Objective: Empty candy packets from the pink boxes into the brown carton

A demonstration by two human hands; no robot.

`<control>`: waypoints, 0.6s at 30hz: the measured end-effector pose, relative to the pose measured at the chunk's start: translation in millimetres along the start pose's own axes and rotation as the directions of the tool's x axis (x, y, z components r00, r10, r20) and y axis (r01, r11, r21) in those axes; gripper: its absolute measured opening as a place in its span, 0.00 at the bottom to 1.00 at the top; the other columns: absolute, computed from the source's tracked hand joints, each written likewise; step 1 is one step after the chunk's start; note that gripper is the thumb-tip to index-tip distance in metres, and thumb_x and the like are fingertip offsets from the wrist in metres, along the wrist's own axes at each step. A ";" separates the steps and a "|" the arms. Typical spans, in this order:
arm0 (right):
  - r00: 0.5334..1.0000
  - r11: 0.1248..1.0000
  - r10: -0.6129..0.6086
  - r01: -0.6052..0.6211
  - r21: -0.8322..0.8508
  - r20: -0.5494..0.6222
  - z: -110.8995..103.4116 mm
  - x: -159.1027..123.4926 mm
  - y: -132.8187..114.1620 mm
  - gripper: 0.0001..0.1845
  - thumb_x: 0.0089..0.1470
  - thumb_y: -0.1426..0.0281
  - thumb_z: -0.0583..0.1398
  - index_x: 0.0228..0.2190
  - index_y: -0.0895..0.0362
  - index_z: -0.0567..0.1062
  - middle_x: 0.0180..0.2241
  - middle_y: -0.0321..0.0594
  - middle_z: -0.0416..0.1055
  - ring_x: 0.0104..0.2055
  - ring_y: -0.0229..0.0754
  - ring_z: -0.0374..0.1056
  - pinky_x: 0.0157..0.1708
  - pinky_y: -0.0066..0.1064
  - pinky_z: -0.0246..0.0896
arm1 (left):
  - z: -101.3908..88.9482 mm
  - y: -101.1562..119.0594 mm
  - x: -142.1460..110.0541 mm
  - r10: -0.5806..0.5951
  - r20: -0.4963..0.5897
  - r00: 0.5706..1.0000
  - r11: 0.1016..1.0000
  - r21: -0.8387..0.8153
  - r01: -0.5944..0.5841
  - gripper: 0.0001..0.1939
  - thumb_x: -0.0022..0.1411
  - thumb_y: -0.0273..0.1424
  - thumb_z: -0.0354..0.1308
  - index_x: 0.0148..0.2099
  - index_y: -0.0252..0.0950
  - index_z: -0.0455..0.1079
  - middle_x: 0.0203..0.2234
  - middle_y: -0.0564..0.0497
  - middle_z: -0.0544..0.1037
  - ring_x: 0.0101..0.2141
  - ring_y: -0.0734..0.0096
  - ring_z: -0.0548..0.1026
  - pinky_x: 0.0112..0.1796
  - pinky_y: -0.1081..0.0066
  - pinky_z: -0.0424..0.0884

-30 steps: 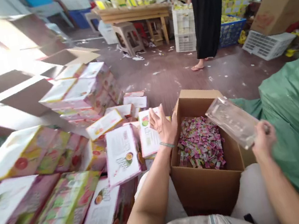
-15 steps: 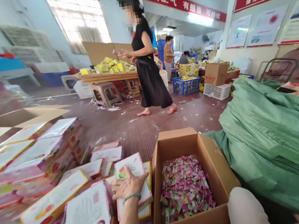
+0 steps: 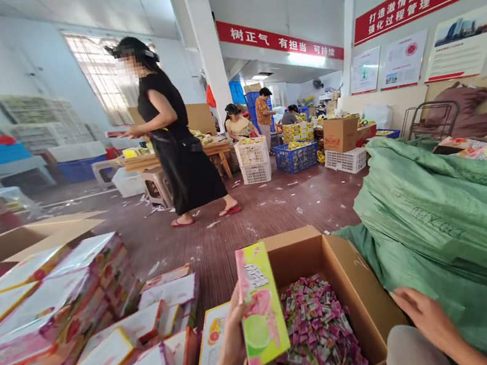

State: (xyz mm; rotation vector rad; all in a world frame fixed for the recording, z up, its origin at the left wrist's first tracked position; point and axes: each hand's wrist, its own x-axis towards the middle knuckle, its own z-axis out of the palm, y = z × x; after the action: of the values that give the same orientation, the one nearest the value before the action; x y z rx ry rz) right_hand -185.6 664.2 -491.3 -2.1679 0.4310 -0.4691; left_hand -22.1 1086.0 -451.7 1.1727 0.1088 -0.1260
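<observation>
In the head view, the green-and-pink box (image 3: 260,307) is held upright by the left hand (image 3: 232,335) over the left edge of the open carton (image 3: 359,288); small packets (image 3: 320,319) are heaped inside. The left fingers are closed on the box's left side, their tips hidden. The right hand (image 3: 427,317) is poised just beside the carton's right edge, fingers extended and nearly together; whether the green sack (image 3: 427,251) is touched cannot be told. With only 1 hand supporting it, the box could be dropped among the packets if the grip slips.

Brn floor (image 3: 278,219) w/ blue crate (image 3: 297,160), wht crates (image 3: 346,160) & scraps (image 3: 159,208).
</observation>
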 end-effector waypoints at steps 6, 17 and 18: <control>0.759 0.762 -0.647 0.648 0.018 0.066 100.8 19.7 -129.5 0.26 0.71 0.51 0.55 0.58 0.54 0.77 0.61 0.52 0.75 0.63 0.56 0.71 0.63 0.49 0.69 | 54.3 -22.2 -9.1 -0.105 0.312 0.944 0.961 -0.213 0.177 0.47 0.44 0.30 0.71 0.69 0.38 0.70 0.51 0.41 0.85 0.48 0.45 0.83 0.49 0.57 0.79; 0.244 0.225 -0.953 0.967 -0.119 0.181 177.8 31.1 -145.0 0.34 0.76 0.58 0.46 0.19 0.54 0.68 0.19 0.37 0.65 0.27 0.42 0.55 0.38 0.41 0.53 | 47.2 -42.6 8.6 -0.231 0.338 0.912 0.973 0.052 0.227 0.51 0.36 0.21 0.65 0.68 0.37 0.73 0.52 0.45 0.84 0.44 0.55 0.80 0.39 0.70 0.73; 0.248 0.237 -0.961 0.967 -0.097 0.125 176.2 32.4 -146.8 0.35 0.76 0.59 0.45 0.17 0.54 0.65 0.17 0.36 0.63 0.26 0.41 0.53 0.36 0.40 0.51 | 47.4 -41.4 8.9 -0.243 0.350 0.905 0.968 0.025 0.251 0.50 0.36 0.21 0.64 0.67 0.36 0.75 0.51 0.44 0.85 0.45 0.54 0.80 0.41 0.69 0.74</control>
State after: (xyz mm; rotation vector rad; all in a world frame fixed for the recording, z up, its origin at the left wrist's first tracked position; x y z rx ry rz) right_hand -53.6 852.9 -466.9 -2.3586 -1.1159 -1.0843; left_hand -18.9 1026.0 -472.6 1.0949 -0.0574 -0.5555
